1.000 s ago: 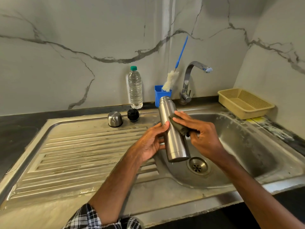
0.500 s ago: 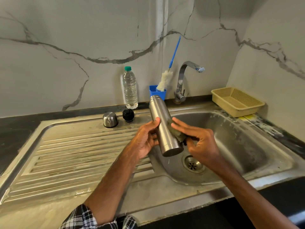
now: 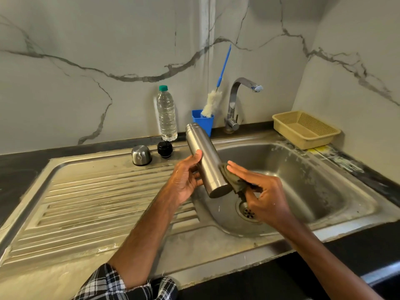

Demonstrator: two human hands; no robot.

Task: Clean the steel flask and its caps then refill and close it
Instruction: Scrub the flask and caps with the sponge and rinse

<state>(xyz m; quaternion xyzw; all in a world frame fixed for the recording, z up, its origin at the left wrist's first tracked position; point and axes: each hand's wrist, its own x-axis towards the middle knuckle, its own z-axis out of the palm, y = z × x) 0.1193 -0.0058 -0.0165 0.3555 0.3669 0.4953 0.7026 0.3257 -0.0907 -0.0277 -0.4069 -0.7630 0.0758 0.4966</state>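
your left hand (image 3: 186,178) is wrapped round the lower half of the steel flask (image 3: 204,156), thumb on top. it holds the flask tilted in the air over the near-left edge of the sink basin (image 3: 303,169), open mouth pointing up and away from you. your right hand (image 3: 266,195) grasps a dark scrub pad (image 3: 233,181) and presses it against the flask's side just by the base. the steel cap (image 3: 141,155) and the black inner cap (image 3: 165,149) sit apart from the flask at the back of the draining board (image 3: 97,191), close by the water bottle (image 3: 166,118).

the main risk, as i judge it, is slip. the flask is smooth, probably wet, and only one hand carries it. if you push hard with the pad, the flask can twist or shoot out of your left grip and strike the basin. your left fingers also cover a strip of the wall, so the pad may miss it unless you turn the flask. a wide swing of your left arm could knock the caps or tip the bottle, which you likely need for the refill.
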